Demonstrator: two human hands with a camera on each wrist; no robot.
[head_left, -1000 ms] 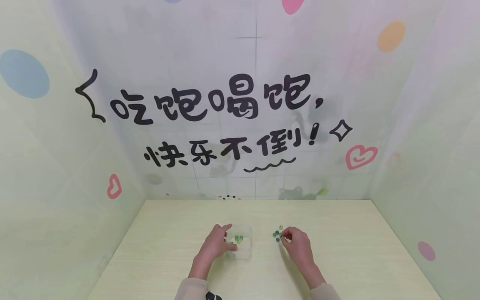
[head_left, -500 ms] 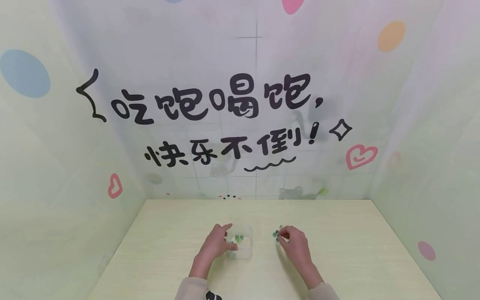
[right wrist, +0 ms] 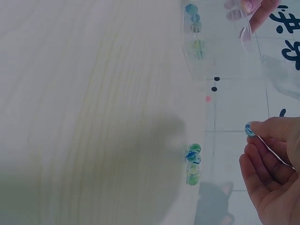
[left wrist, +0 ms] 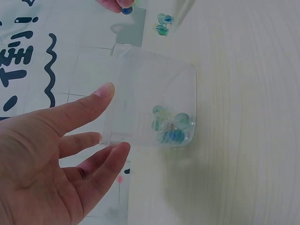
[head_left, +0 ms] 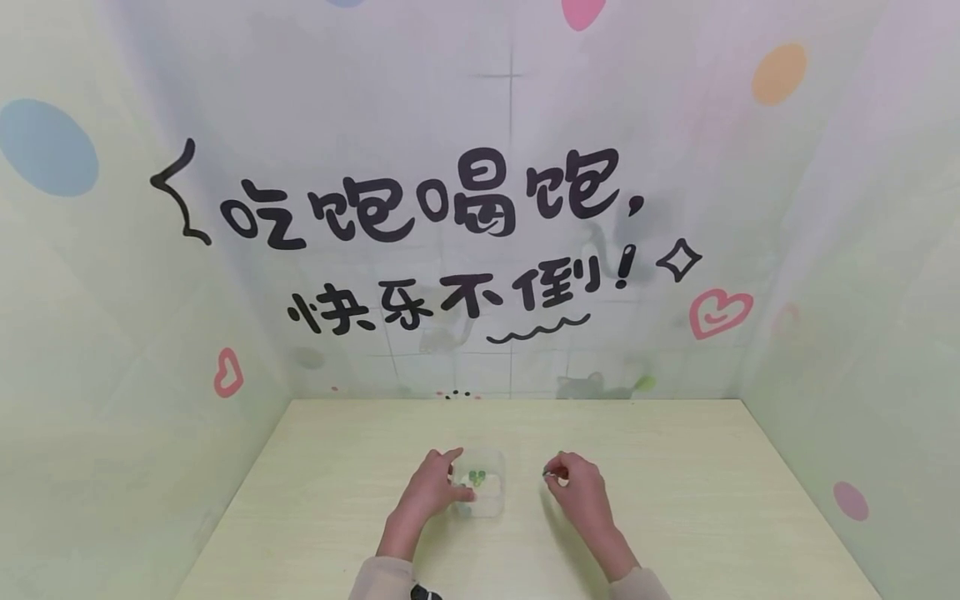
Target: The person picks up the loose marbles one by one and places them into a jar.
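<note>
My left hand [head_left: 431, 487] holds a clear plastic box [head_left: 491, 502] by its left side, thumb and fingers spread around the wall. Several glass marbles [left wrist: 173, 133] lie inside, gathered toward one corner in the left wrist view. To the right of the box, my right hand [head_left: 587, 487] pinches a blue-swirled marble [right wrist: 250, 129] between thumb and forefinger, raised off the table. Several loose green and blue marbles [right wrist: 193, 165] sit in a small cluster on the table; the right hand mostly hides them in the head view.
The pale wood table [head_left: 360, 442] ends at a printed back wall [head_left: 420, 108] with black lettering. Fabric side walls [head_left: 847, 350] close in the left and right. A small dark object [head_left: 425, 592] shows beside the left sleeve.
My right hand has closed on a marble at the cluster, lifted it and shifted slightly left toward the box. The left hand and box stay in place.
</note>
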